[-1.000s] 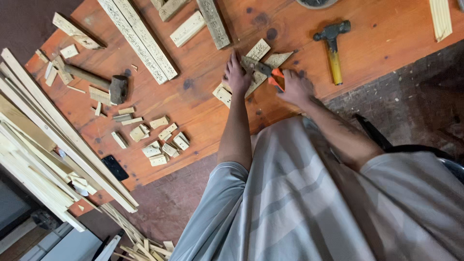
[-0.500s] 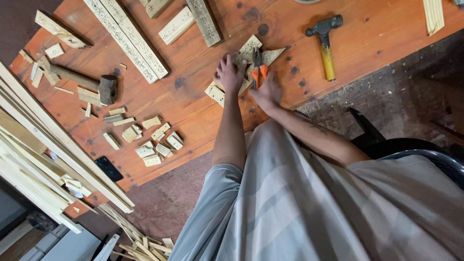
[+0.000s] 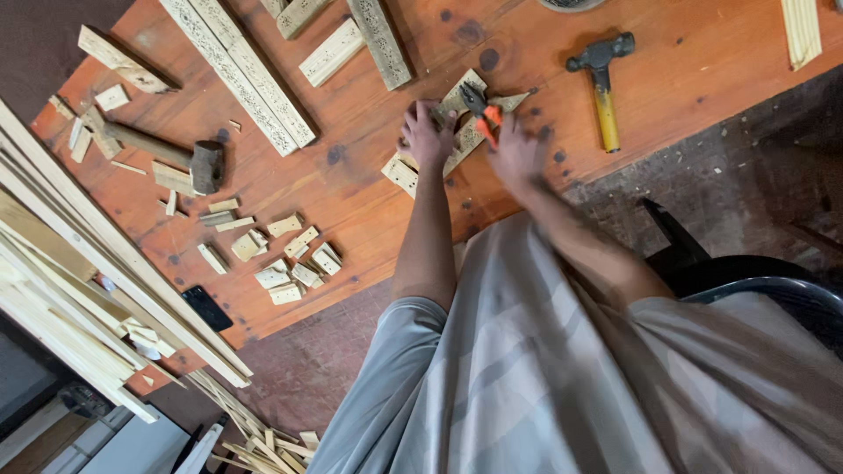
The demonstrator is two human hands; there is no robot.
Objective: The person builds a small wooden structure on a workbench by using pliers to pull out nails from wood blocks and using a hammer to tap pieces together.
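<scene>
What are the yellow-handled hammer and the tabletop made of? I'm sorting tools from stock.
Yellow-handled hammer: dark, dull head, likely metal; glossy yellow handle, painted wood or plastic, unclear. Tabletop: wood boards with an orange-brown stain, showing grain, dark knots and scuffs.

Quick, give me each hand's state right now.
Left hand: pressing down on the carved wood strip, fingers bent.
Right hand: closed on the orange-handled pliers at the strip.
</scene>
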